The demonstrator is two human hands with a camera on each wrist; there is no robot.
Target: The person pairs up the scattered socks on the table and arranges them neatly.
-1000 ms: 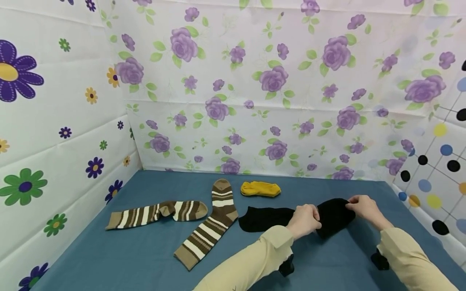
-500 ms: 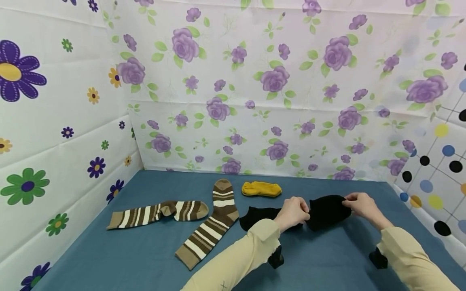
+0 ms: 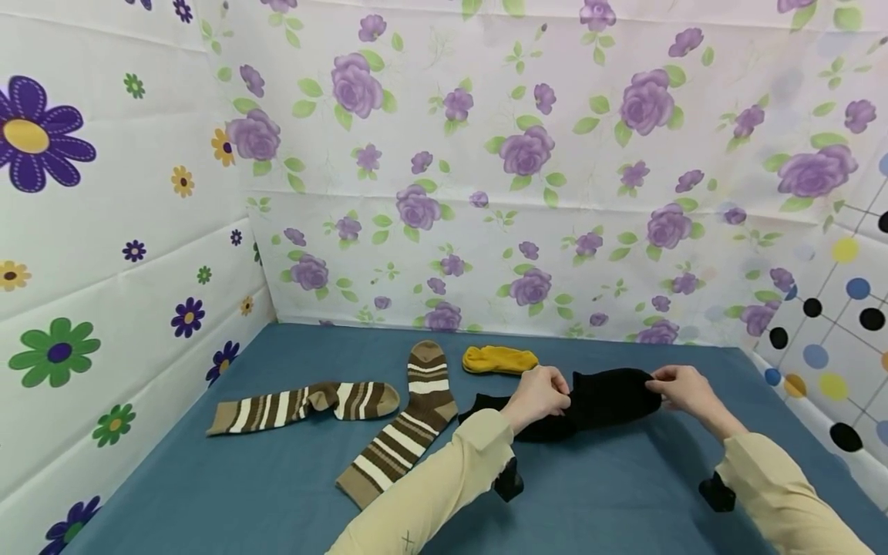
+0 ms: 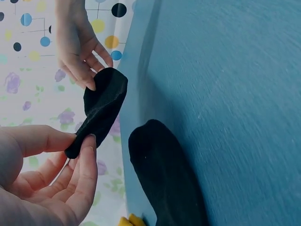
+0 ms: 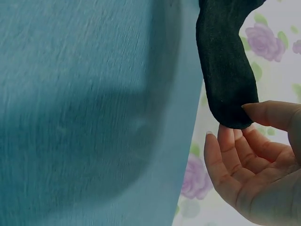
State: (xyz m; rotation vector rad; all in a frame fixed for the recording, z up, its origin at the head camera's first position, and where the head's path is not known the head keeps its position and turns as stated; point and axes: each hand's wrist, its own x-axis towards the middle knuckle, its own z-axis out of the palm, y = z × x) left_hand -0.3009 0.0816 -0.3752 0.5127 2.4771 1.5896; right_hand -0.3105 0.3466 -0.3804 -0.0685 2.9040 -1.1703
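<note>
Between both hands a black sock [image 3: 610, 397] is stretched out above the table, also seen in the left wrist view as a black sock [image 4: 106, 101]. My left hand [image 3: 538, 401] pinches its left end between thumb and fingers. At the rounded right end, my right hand [image 3: 687, 391] pinches the fabric; the right wrist view shows the thumb on one side of the tip [image 5: 235, 113]. A second black sock [image 4: 164, 174] lies on the table under the held one, partly hidden by the left hand in the head view.
Two brown-and-white striped socks lie to the left, one crosswise [image 3: 277, 411] and one slanting [image 3: 416, 416], its lower end partly behind the left sleeve. A folded yellow sock bundle [image 3: 498, 359] sits at the back. Patterned cloth walls [image 3: 388, 254] border the blue table [image 3: 277, 493].
My left hand has moved left with its end of the black sock, so the sock is drawn out longer and flatter. The right hand has shifted slightly left, still gripping the other end.
</note>
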